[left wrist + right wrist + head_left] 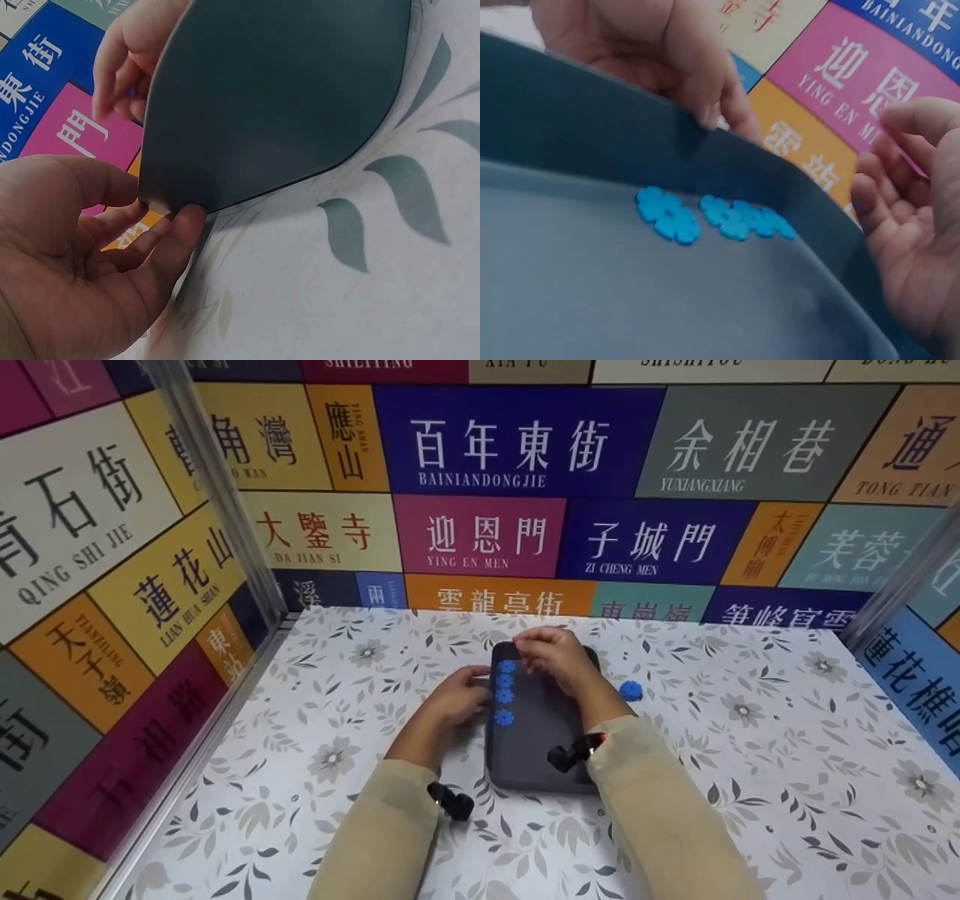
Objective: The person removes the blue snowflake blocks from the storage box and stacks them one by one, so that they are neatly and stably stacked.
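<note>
A dark grey tray [536, 757] with raised walls lies lengthwise on the table. Inside it, several blue flower-shaped plastic discs [667, 216] form a row along the left wall. My left hand [459, 697] holds that wall, pinching it near the far corner with fingertips at the rim, as the left wrist view [112, 255] of the hand shows. Over the far end of the tray, my right hand [555, 656] hovers with loosely curled fingers, and nothing shows between them in the right wrist view.
Another blue flower-shaped piece [631, 691] lies on the table to the right of the tray, beside the right forearm. A floral cloth [337, 757] covers the table. Panels with street names [517, 442] stand behind and on both sides.
</note>
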Motion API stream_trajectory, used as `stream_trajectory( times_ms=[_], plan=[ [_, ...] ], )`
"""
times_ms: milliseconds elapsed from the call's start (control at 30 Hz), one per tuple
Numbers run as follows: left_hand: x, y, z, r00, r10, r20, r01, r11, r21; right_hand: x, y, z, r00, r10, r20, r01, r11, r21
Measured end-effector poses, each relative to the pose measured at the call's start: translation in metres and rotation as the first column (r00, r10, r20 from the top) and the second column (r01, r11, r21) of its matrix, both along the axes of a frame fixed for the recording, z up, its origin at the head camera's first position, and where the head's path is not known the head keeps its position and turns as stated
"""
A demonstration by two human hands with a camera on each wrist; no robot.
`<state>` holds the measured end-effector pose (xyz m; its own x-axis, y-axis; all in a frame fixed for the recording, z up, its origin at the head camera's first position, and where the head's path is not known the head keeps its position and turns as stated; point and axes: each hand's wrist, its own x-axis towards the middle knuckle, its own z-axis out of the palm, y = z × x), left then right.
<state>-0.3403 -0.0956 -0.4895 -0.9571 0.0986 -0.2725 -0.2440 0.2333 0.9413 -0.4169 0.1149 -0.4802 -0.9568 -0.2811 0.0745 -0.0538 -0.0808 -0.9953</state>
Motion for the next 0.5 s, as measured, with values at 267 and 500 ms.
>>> stream_trajectory(
  times_ms=[267, 500],
  plan=[
    [-0.001, -0.001, 0.000, 0.996, -0.061, -0.064, 0.058, 0.997, -0.040, 0.002, 0.005, -0.010, 0.983, 0.175, 0.053, -0.183, 0.946, 0.269],
    [-0.002, -0.002, -0.001, 0.997, -0.054, -0.061, 0.051, 0.997, -0.059, 0.003, 0.007, -0.015, 0.969, 0.239, 0.057, -0.235, 0.834, 0.499]
  ],
)
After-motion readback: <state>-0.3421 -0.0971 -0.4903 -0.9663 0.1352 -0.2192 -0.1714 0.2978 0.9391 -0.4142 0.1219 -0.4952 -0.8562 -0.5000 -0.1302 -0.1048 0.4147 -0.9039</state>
